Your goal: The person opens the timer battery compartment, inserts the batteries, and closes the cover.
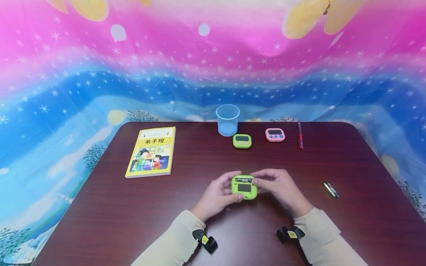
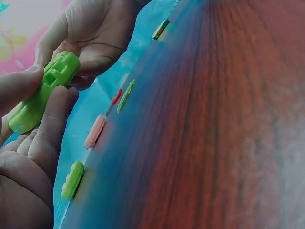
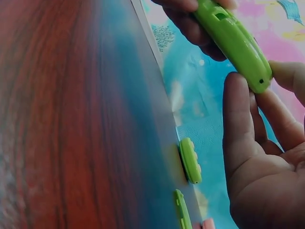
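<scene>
Far left on the dark wooden counter (image 1: pixel 100 207): a yellow picture book (image 1: pixel 151 151), flat, cover up, well apart from the hands. Behind centre, a clear plastic cup (image 1: pixel 227 120) upright near the far edge, then a second green timer (image 1: pixel 242 141) just beside it, a pink timer (image 1: pixel 275 135) next along, and a red pen (image 1: pixel 300 136) lying lengthwise.

Front and centre now: left hand (image 1: pixel 216 195) gripping the green timer (image 1: pixel 244 187) from its left side, thumb over the top edge, fingers (image 2: pixel 52 124) curled under the lower edge. Timer lifted just off the counter, back facing up, battery bay open along the top, though what sits inside stays too small to read from the head view. Right hand (image 1: pixel 281 186) pinching the timer's upper right corner, fingertips (image 3: pixel 238 100) against its end, palm cupped behind. Face of the timer turned away, hidden from every view. Left wrist view catching only the timer's side and blurred palm; right wrist view cutting off most of the left hand at the top.

Off to the right, a small battery (image 1: pixel 330 189) alone on the counter, well apart from the right hand. Cream sleeves and black wrist straps at the bottom edge, forearms cropped. Nothing between the hands and the far row of things.
</scene>
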`<state>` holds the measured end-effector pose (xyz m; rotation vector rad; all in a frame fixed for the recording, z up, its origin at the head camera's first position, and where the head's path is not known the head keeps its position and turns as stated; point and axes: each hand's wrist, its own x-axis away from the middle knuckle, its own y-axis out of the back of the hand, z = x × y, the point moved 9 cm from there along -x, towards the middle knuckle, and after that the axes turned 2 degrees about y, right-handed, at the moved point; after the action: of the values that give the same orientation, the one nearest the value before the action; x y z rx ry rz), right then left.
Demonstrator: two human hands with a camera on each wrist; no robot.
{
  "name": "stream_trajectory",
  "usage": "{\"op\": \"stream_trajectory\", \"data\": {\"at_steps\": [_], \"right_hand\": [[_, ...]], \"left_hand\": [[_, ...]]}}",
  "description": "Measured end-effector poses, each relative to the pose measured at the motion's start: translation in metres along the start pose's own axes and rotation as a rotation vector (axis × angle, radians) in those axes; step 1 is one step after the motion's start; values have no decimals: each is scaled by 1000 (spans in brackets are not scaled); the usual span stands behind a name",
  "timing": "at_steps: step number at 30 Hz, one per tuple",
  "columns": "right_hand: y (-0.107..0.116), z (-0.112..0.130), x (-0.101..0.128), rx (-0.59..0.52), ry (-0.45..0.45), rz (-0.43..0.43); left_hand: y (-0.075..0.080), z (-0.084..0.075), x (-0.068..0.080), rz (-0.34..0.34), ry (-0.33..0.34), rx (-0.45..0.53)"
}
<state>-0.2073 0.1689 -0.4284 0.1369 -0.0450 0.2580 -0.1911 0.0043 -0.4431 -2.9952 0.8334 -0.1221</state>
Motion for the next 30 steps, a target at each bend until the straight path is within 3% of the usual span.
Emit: {"op": "stream_trajectory", "data": {"at_steps": [11,24,30], "right_hand": [[-1,4,1,84,0,-102],[4,5,0,143,44,-11],[13,7,0,272,82,-26]], "left_hand": [[-1,2,0,-26,-10,-43],[1,1,-1,-16,-16,-12],[1,2,-2,-11,-11,-2]]}}
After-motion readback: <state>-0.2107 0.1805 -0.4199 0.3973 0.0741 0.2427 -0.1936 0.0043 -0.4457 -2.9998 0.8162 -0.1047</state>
